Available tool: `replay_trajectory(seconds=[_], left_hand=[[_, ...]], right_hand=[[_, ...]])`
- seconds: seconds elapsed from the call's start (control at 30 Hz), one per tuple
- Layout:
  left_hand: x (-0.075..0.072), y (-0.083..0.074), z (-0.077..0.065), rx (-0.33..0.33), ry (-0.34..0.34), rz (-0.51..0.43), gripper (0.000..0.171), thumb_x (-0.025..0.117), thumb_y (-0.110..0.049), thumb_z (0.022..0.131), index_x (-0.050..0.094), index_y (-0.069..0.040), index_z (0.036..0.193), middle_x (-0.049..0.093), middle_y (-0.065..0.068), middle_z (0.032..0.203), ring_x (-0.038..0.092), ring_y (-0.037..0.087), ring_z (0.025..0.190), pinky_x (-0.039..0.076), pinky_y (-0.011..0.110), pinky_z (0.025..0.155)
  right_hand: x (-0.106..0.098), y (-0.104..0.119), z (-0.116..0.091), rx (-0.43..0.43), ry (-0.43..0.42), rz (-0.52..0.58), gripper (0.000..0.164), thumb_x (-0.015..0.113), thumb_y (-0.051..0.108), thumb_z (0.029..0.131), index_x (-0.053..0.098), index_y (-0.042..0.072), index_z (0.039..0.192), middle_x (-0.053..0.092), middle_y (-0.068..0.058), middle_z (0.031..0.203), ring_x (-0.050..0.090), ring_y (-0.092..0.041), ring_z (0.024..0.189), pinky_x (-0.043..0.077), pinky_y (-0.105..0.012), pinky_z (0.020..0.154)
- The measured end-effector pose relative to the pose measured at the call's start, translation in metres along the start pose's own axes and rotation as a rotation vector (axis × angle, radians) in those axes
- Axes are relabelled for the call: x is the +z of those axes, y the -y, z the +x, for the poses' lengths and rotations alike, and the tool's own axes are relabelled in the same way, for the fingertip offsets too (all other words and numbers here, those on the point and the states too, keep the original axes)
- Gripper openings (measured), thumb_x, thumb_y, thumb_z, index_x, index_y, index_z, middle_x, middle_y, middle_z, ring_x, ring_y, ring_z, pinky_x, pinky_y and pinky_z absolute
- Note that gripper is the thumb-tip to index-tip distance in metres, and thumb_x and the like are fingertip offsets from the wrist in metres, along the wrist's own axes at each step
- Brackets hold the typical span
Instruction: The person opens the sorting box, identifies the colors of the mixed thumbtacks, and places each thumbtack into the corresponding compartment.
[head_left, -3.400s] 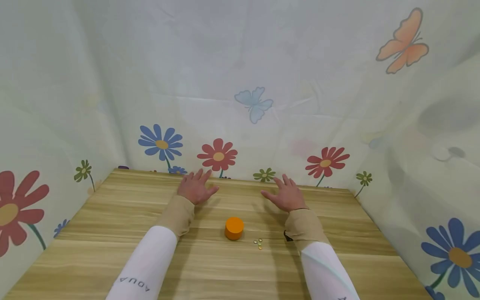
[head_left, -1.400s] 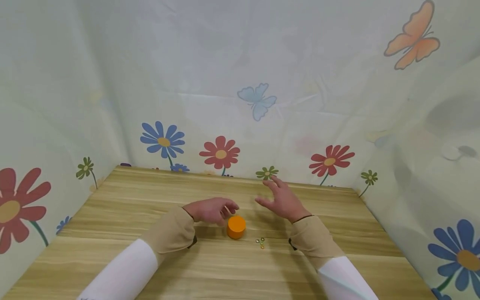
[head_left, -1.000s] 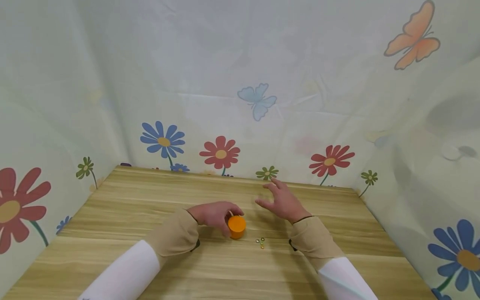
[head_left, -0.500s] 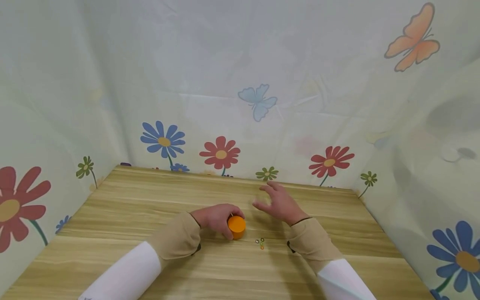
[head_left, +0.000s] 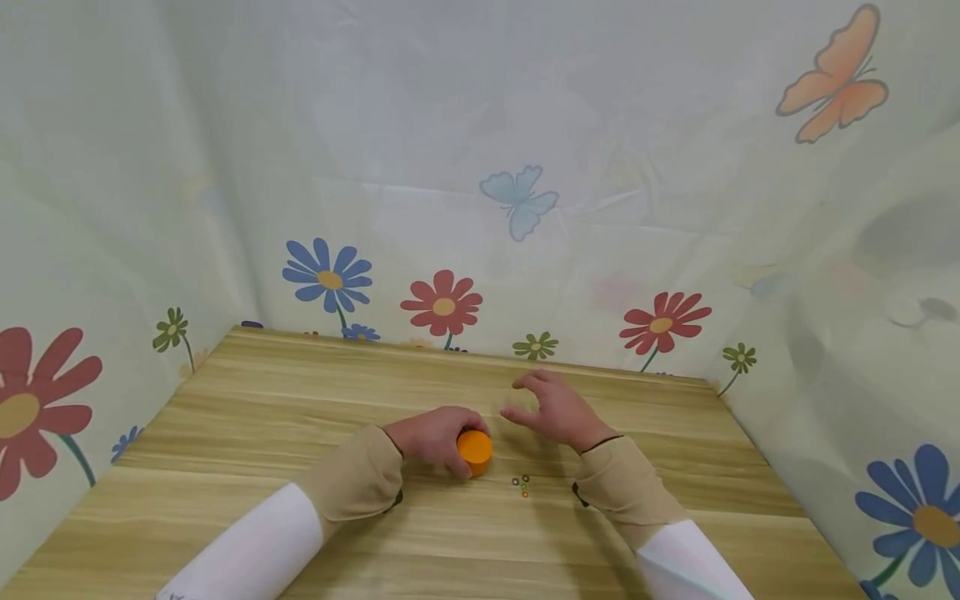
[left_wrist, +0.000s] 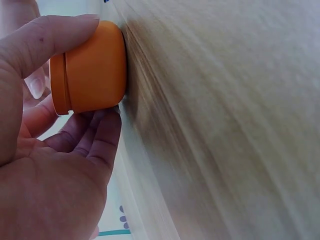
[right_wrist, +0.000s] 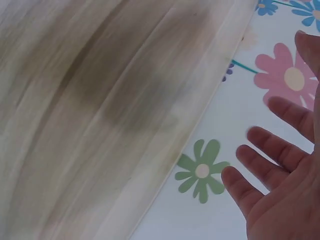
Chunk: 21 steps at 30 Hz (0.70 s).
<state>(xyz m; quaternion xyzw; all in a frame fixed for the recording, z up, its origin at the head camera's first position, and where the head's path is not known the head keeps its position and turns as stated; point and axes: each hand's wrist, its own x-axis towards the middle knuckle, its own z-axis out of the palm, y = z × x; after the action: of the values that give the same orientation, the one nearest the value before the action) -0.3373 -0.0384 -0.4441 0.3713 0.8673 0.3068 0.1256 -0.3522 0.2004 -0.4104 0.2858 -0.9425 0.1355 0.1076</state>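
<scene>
A small round orange container (head_left: 475, 452) stands on the wooden table. My left hand (head_left: 435, 437) grips it from the left, thumb on the near side and fingers round the far side. In the left wrist view, a seam near the top of the orange container (left_wrist: 95, 70) marks off a lid, and its base is at the table surface. My right hand (head_left: 558, 410) hovers over the table to the right, holding nothing. Its fingers, loosely bent, show apart in the right wrist view. Several tiny bead-like or ring-like pieces (head_left: 524, 486) lie just right of the container.
The wooden table (head_left: 300, 383) runs back to a pale curtain (head_left: 420, 167) printed with flowers and butterflies. More of this cloth hangs along the left and right sides. A small dark purple shape (head_left: 252, 324) shows at the table's far left corner.
My left hand has come from the back of the table to the orange container and taken hold of it. My right hand has drawn slightly nearer and its fingers bend more. The container stays in place.
</scene>
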Motion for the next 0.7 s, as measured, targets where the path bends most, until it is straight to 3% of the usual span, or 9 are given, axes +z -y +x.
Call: replay_trajectory(seconds=[0.43, 0.57, 0.7], left_hand=[[-0.005, -0.009, -0.005, 0.016, 0.009, 0.023, 0.046, 0.084, -0.015, 0.068, 0.057, -0.013, 0.106, 0.055, -0.011, 0.09, 0.051, 0.008, 0.08, 0.043, 0.022, 0.074], [-0.004, -0.007, -0.005, 0.023, 0.004, 0.026, 0.046, 0.084, -0.016, 0.068, 0.057, -0.013, 0.105, 0.055, -0.012, 0.09, 0.052, 0.007, 0.079, 0.044, 0.021, 0.073], [-0.003, -0.004, -0.003, 0.073, -0.004, 0.016, 0.043, 0.084, -0.017, 0.067, 0.057, -0.015, 0.101, 0.056, -0.011, 0.089, 0.052, 0.007, 0.078, 0.045, 0.021, 0.072]], right_hand=[[-0.012, 0.03, 0.004, -0.154, 0.217, 0.127, 0.04, 0.069, 0.047, 0.082, 0.066, 0.013, 0.103, 0.061, 0.004, 0.087, 0.055, -0.012, 0.077, 0.047, -0.025, 0.067], [-0.015, 0.045, 0.004, -0.221, 0.233, 0.166, 0.03, 0.073, 0.039, 0.082, 0.068, 0.015, 0.098, 0.061, 0.006, 0.082, 0.053, -0.011, 0.073, 0.046, -0.025, 0.064], [-0.017, 0.055, 0.004, -0.294, 0.234, 0.186, 0.026, 0.073, 0.037, 0.082, 0.07, 0.015, 0.094, 0.062, 0.006, 0.08, 0.052, -0.011, 0.07, 0.045, -0.025, 0.063]])
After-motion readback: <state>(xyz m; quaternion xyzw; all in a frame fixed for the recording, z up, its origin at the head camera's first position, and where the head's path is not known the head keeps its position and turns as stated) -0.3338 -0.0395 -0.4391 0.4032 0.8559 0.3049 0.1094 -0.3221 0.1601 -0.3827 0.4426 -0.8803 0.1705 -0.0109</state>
